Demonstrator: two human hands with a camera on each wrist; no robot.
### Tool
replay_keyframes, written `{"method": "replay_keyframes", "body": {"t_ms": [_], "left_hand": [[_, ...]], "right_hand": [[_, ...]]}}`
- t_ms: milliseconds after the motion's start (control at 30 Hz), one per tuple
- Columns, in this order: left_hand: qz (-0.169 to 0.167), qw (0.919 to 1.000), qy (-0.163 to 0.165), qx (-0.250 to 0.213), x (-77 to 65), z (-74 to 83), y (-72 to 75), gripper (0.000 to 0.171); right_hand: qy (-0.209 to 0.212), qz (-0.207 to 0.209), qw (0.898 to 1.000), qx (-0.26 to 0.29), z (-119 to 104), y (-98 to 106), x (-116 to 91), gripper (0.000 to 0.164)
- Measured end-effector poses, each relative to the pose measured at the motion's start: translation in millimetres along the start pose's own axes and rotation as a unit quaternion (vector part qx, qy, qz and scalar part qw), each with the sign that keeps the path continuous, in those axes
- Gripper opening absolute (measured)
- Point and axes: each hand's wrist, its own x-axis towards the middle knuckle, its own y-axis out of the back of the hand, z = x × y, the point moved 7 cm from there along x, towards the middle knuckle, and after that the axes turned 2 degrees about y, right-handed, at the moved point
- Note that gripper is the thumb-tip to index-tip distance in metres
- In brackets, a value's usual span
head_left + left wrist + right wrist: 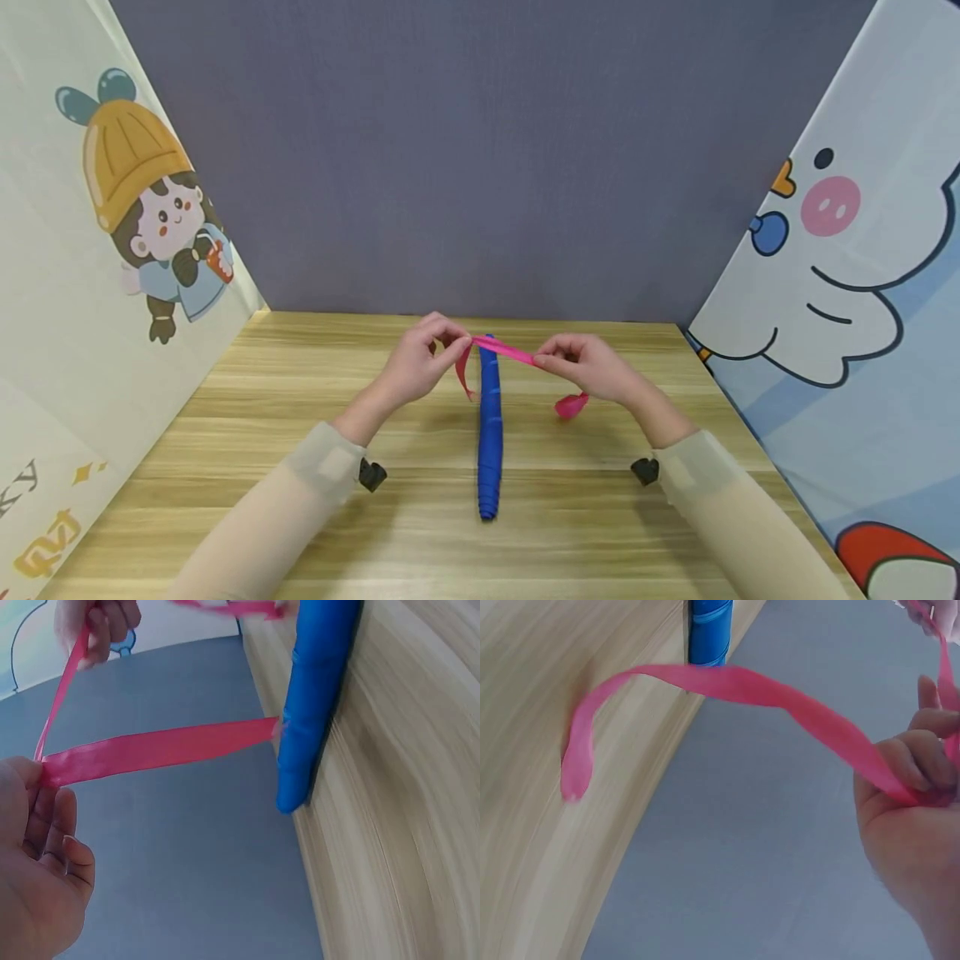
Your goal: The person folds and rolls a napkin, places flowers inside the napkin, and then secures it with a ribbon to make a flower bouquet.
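A pink ribbon (504,349) is stretched between the two hands above the table. The left hand (420,360) pinches it between thumb and fingers, and a loose end hangs below that hand. On the other side the right hand (588,365) pinches the ribbon too; its tail (742,686) curves away in the right wrist view, with its tip close to the tabletop. Beneath the ribbon lies a long blue wrapped roll (490,433), narrow and ridged along its length, pointing away from the person. Neither hand touches the blue roll.
The wood-grain table (247,467) ends at a grey-purple back panel (480,167). Cartoon-printed panels stand at the left (75,292) and right (862,317). Small black devices (372,475) sit at both wrists.
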Motion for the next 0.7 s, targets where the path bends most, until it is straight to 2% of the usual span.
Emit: {"method": "replay_keyframes", "body": {"t_ms": [233,400,600,700], "left_hand": [[0.034,0.9992,0.019,0.010,-6.4,-15.2,26.4,0.010],[0.043,0.9980,0.039,0.025,-16.0,-28.4,41.1,0.010],[0.048,0.9972,0.048,0.032,-26.0,-39.9,48.8,0.007],[0.027,0.9970,0.059,0.042,-30.4,-46.1,47.1,0.006]], "right_hand": [[-0.005,-0.009,1.000,-0.018,7,4,-2,0.013],[-0.014,-0.020,1.000,-0.020,11,6,-3,0.014],[-0.030,-0.033,0.999,-0.012,12,3,-3,0.018],[-0.030,-0.031,0.999,-0.018,9,2,-2,0.018]]}}
